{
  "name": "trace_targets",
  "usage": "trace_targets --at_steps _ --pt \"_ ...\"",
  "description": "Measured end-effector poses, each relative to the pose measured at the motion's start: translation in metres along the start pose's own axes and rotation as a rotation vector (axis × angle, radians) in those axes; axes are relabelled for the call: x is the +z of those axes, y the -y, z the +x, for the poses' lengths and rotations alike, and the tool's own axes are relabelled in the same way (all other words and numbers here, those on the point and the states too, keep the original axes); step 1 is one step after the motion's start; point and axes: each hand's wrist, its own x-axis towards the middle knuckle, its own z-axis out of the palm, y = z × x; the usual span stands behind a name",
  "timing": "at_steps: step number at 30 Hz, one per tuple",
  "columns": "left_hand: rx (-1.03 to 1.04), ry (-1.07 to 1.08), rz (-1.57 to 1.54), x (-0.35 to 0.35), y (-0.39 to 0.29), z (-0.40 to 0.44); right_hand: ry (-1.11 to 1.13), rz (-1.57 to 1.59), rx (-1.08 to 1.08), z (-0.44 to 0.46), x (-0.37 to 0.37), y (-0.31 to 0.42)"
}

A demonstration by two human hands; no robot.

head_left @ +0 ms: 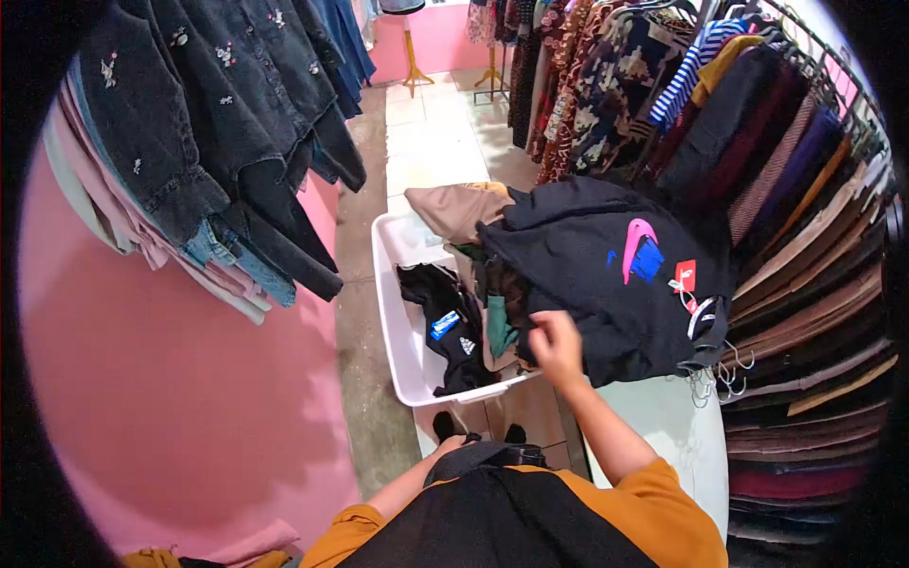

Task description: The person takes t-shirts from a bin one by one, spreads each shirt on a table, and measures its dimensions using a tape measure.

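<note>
My right hand (556, 348) is over the near left edge of a black sweatshirt (587, 293), its fingers loosely bent and apart. Nothing shows between them; whether they touch the cloth I cannot tell. The sweatshirt has a pink and blue print and a red tag (685, 276) near its collar. It lies on a white surface (644, 426), beside a white plastic tub (402, 364). Inside the tub are a folded black garment (445, 331) with a blue tag and a green cloth (497, 327). My left hand (450, 445) is low at my waist, its fingers mostly hidden.
A brown garment (459, 210) hangs over the tub's far rim. Wire hanger hooks (724, 374) stick out by the sweatshirt's collar. Packed clothes (805, 312) line the right side. A dark denim jacket (227, 104) hangs at the left before a pink wall (208, 407). Tiled floor (421, 142) runs ahead.
</note>
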Motion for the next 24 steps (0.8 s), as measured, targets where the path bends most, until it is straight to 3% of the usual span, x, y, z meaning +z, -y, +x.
trace_targets --at_steps 1,3,5,6,8,10,14,19,21,24 --pt "-0.003 -0.015 -0.001 -0.009 0.014 -0.004 0.160 0.049 0.012 0.002 0.034 -0.011" --pt "-0.034 -0.043 -0.054 -0.028 0.045 -0.022 0.368 -0.158 0.030 0.005 0.094 -0.034" --pt "-0.106 -0.081 -0.174 -0.048 0.071 -0.052 0.426 -0.248 0.078 0.004 0.158 -0.080" --pt "-0.147 -0.104 -0.249 -0.058 0.081 -0.071 0.523 -0.303 0.217 0.011 0.179 -0.088" --pt "-0.229 -0.145 -0.398 -0.075 0.104 -0.109 0.472 -0.355 0.390 0.025 0.223 -0.121" --pt "-0.448 -0.234 -0.708 -0.087 0.126 -0.140 0.363 -0.368 0.581 0.041 0.254 -0.154" --pt "-0.516 -0.471 -0.827 -0.099 0.157 -0.187 0.260 -0.525 0.870 0.051 0.286 -0.160" --pt "-0.554 -0.481 -0.781 -0.121 0.182 -0.206 0.122 -0.612 0.827 0.032 0.310 -0.186" --pt "-0.526 -0.474 -0.749 -0.135 0.181 -0.204 0.367 -0.535 0.590 0.028 0.302 -0.184" --pt "-0.406 -0.538 -0.739 -0.158 0.175 -0.183 0.154 -0.334 0.347 0.034 0.299 -0.155"
